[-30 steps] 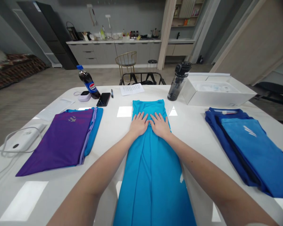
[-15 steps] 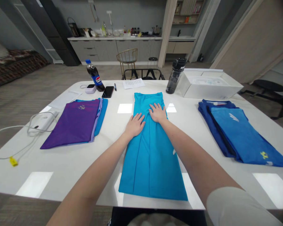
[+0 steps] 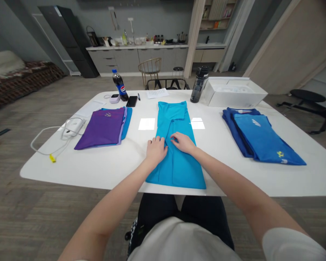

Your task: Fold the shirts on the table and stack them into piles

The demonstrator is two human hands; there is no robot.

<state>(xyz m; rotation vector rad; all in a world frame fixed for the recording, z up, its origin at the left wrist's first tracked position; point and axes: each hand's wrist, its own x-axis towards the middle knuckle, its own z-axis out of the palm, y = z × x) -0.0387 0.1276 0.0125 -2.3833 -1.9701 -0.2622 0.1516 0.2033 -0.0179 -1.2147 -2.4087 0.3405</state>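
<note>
A turquoise shirt [image 3: 188, 170] lies lengthwise on the white table [image 3: 119, 170] in front of me, folded into a long, narrow shape. Its side panels meet along the middle, and a flap crosses near the far end. My left hand [image 3: 157, 149] rests on the left half, fingers bent and closed on the cloth by the middle fold. Just across from it, my right hand [image 3: 183, 143] has its fingers curled against the thumb at the fold's right edge. The cloth between the fingertips is mostly hidden.
Folded purple clothes [image 3: 104, 127] lie to the left, near a white power adapter [image 3: 74, 127] with a cable. Blue folded clothes [image 3: 263, 137] lie to the right. Farther back stand a cola bottle [image 3: 120, 87], a phone [image 3: 132, 101], a dark water bottle [image 3: 198, 87] and a white box [image 3: 230, 98].
Both hands have slid down the shirt toward me, and their flat fingers have curled in at the middle fold. The flap at the far end now lies flatter. The view has tilted down.
</note>
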